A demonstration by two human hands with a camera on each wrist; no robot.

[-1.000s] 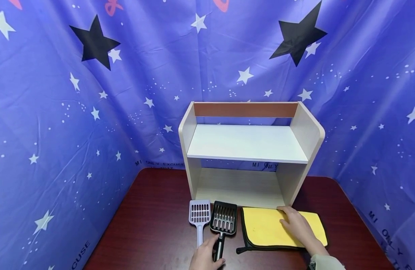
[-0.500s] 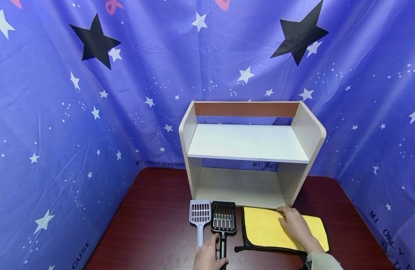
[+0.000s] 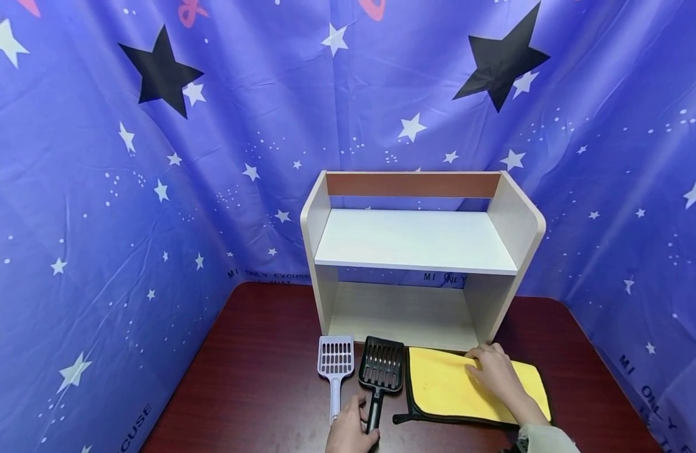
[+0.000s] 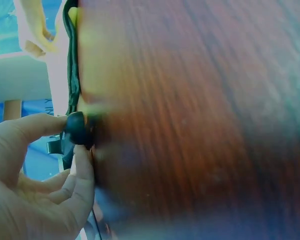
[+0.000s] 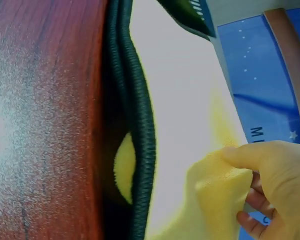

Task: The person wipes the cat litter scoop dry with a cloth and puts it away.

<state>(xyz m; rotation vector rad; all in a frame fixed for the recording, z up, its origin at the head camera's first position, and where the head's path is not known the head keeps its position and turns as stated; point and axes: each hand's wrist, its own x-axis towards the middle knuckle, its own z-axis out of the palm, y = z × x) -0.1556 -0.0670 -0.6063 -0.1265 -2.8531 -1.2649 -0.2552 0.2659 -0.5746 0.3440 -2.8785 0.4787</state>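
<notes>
Pinching the black scoop (image 3: 379, 386) by its handle (image 3: 374, 412), the left hand (image 3: 350, 431) sits closer to it; the scoop points far, just left of the yellow cloth (image 3: 452, 387), which stretches left to right, its far edge gripped by the right hand (image 3: 497, 372).

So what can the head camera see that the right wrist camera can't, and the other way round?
Only the head view shows the left hand on the black scoop's handle, the pale scoop, and the big black stars.

Only the right wrist view shows a yellow patch peeking past the cloth's dark border.

Both show the right hand gripping the yellow cloth, the table, and starry curtain.
</notes>
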